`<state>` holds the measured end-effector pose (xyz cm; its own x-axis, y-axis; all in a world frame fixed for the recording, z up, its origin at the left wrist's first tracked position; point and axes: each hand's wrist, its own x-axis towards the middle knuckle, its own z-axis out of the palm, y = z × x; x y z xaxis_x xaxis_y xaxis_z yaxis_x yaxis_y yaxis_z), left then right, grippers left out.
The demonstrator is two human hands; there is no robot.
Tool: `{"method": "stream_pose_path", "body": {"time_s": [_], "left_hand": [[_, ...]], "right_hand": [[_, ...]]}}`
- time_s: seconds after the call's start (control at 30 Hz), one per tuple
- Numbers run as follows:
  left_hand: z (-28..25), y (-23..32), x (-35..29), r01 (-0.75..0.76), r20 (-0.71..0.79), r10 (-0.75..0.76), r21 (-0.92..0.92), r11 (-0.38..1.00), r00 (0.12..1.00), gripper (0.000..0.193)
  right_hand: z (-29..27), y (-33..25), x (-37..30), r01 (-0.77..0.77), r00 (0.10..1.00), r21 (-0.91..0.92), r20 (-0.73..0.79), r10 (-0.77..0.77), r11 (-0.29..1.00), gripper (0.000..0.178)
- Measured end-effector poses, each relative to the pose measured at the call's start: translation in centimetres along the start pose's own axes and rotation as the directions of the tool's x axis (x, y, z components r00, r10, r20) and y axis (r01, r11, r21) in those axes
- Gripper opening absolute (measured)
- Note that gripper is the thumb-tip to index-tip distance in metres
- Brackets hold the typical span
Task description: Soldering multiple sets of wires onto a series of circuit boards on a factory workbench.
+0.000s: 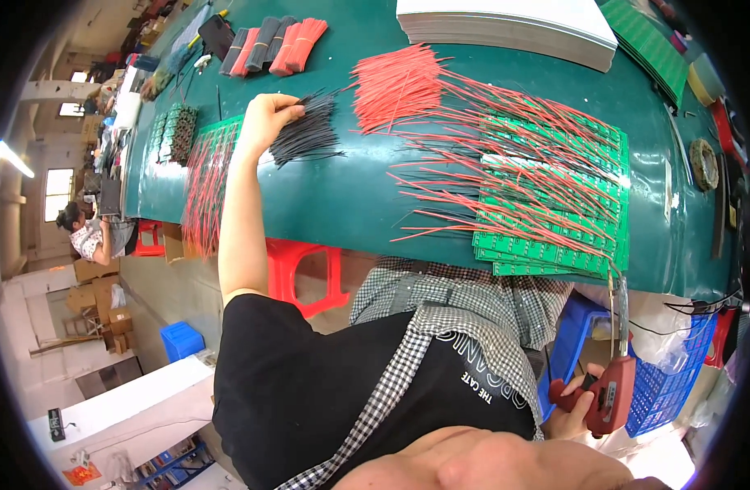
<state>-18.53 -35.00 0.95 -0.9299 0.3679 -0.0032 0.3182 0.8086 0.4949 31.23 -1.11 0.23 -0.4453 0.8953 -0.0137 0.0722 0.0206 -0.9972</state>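
My left hand reaches to a pile of short black wires on the green tabletop, its fingers pinched together at the pile's upper left edge. How many wires sit between the fingertips is too small to tell. In my right hand is a red soldering gun, held low at the right by the table's front edge. Its long metal tip reaches up to the near right corner of a stack of green circuit boards. Red and black wires fan out leftward from these boards. A heap of red wires lies between the two.
Wired boards overhang the table's left front edge. Bundled red and black wires lie at the back. A white stack of sheets and more green boards stand back right. Beneath are a red stool and blue crate. Another person sits far left.
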Motion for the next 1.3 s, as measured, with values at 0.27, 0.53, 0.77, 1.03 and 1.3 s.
{"method": "stream_pose_path", "body": {"time_s": [0.27,0.53,0.77,1.03,1.3], "left_hand": [[-1.9,0.4,1.5,0.052,0.144,-0.036,-0.108,0.993,0.989,0.017],[-2.5,0.1,2.1,0.141,0.232,-0.071,-0.302,0.943,0.970,0.015],[-2.4,0.3,2.1,0.266,0.280,-0.210,-0.181,0.947,0.937,0.015],[-2.4,0.5,0.0,0.057,0.097,0.001,-0.598,0.800,0.995,0.024],[7.3,3.6,-7.8,-0.267,-0.339,-0.071,-0.839,0.475,0.938,0.012]], "right_hand": [[-0.3,0.5,-0.1,0.048,0.998,0.034,0.028,-0.049,0.998,0.051],[-0.4,0.5,-0.3,0.085,0.996,0.033,0.023,-0.086,0.996,0.054],[-0.1,0.4,0.0,0.058,0.998,0.043,0.009,-0.058,0.997,0.054],[-0.5,1.2,0.2,0.074,0.996,0.069,0.041,-0.077,0.995,0.050],[-5.6,5.0,2.1,-0.022,0.947,-0.016,0.319,0.026,1.000,0.046]]}}
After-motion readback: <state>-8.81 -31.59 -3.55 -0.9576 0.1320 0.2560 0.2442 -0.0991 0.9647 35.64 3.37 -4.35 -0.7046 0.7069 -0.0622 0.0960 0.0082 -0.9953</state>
